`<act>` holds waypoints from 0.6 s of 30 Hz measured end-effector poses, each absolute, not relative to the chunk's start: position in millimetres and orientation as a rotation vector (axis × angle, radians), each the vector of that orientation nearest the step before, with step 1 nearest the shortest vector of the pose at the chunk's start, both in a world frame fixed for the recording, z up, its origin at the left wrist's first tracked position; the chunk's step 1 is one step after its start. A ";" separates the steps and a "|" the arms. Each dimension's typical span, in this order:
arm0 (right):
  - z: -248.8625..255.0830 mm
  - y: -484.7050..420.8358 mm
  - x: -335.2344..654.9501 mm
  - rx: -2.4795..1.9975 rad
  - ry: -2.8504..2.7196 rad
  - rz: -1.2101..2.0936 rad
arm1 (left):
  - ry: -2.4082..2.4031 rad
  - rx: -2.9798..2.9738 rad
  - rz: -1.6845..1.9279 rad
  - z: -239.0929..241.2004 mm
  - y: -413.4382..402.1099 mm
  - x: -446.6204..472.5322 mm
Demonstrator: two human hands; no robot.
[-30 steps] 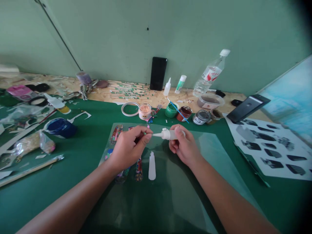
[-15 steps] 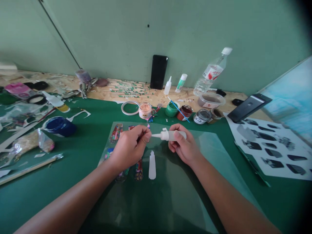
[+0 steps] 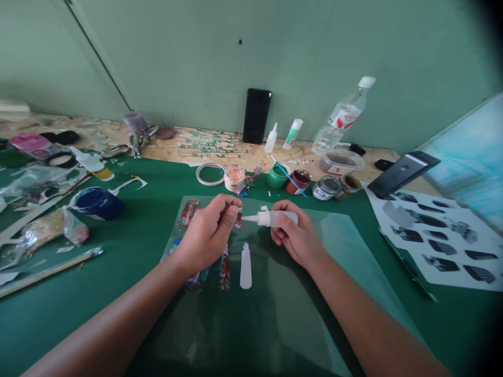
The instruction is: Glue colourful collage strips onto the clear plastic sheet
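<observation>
My right hand (image 3: pixel 296 233) is wrapped round a small white glue bottle (image 3: pixel 269 218), held level with its thin nozzle pointing left. Thumb and fingertips of my left hand (image 3: pixel 210 225) are pinched together just left of the nozzle tip; whatever they hold, if anything, is too small to make out. Below the nozzle lies a white paper cutout (image 3: pixel 245 267) on a clear plastic sheet (image 3: pixel 291 319). Several colourful glittery pieces lie on the sheet too, among them a narrow one (image 3: pixel 225 271) and another (image 3: pixel 187 212), some partly hidden by my left hand.
Paint jars, such as a green one (image 3: pixel 277 176), stand behind the sheet, with a tape roll (image 3: pixel 210 174). A blue paint jar (image 3: pixel 98 203) and bagged materials sit left. To the right are a printed sheet (image 3: pixel 444 235) and a dark device (image 3: pixel 404 174). A phone (image 3: pixel 257 116) leans on the wall.
My left hand has drawn slightly up and left, leaving a small gap from the nozzle tip. A glittery piece behind its fingers shows more. The bottle has shifted a little left.
</observation>
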State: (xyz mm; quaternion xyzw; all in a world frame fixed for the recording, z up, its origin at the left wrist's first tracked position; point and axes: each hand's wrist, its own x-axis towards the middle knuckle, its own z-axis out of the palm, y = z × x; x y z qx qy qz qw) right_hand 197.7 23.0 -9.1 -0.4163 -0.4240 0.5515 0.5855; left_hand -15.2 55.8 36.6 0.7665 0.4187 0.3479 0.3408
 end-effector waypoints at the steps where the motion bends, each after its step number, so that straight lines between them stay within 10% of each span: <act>1: -9.3 22.9 198.0 -0.974 -0.991 1.286 | 1.077 2.034 0.888 37.4 55.9 -15.2; 18: -7.2 19.7 198.8 -1.058 -1.149 1.255 | 1.201 2.074 0.826 34.8 61.0 -15.4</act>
